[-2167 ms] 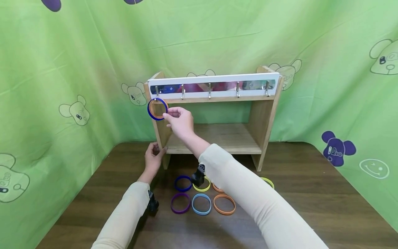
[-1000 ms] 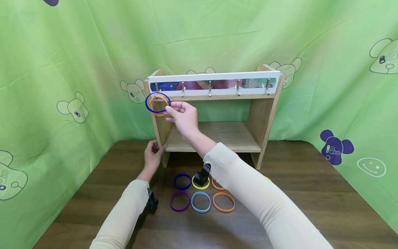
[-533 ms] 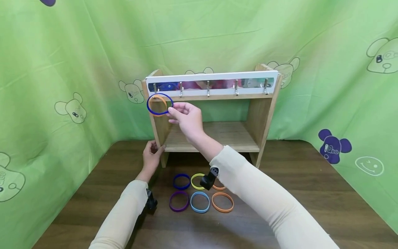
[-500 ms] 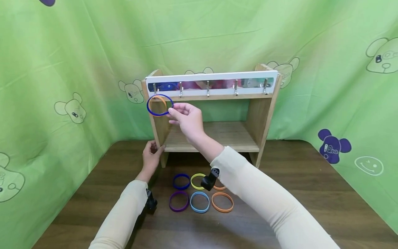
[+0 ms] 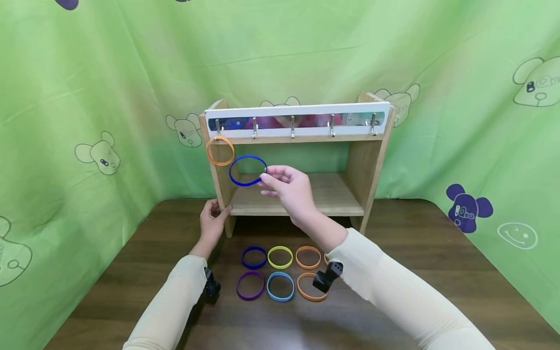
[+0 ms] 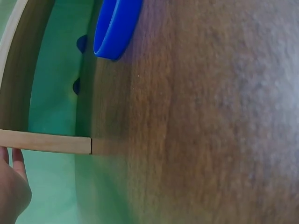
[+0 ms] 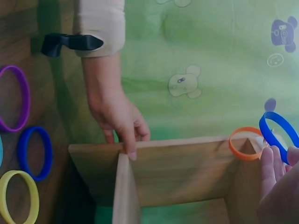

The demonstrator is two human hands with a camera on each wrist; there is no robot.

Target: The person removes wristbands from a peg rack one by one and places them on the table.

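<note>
My right hand [image 5: 295,194] pinches a dark blue silicone wristband [image 5: 248,156] between thumb and fingers, holding it in front of the open wooden shelf [image 5: 337,192]. An orange wristband [image 5: 220,164] hangs from the leftmost hook [image 5: 218,127], up and left of the blue one. In the right wrist view, the blue band [image 7: 279,117] overlaps the edge of the orange band [image 7: 237,151]. My left hand [image 5: 212,222] grips the shelf's left side panel low down, its thumb at the front edge and its fingers around the outer side, as the right wrist view shows.
On the table [image 5: 262,325], in front of the shelf, lie a blue band [image 5: 253,268], yellow band [image 5: 280,268], purple band [image 5: 250,298], light blue band [image 5: 280,300] and several orange ones. A white rail [image 5: 297,108] with several metal hooks spans the shelf top. Green cloth [image 5: 280,48] hangs behind.
My right hand has drawn the blue wristband down and right, away from the leftmost hook, where it overlapped the orange band. The orange band stays hanging. My left hand keeps its place.
</note>
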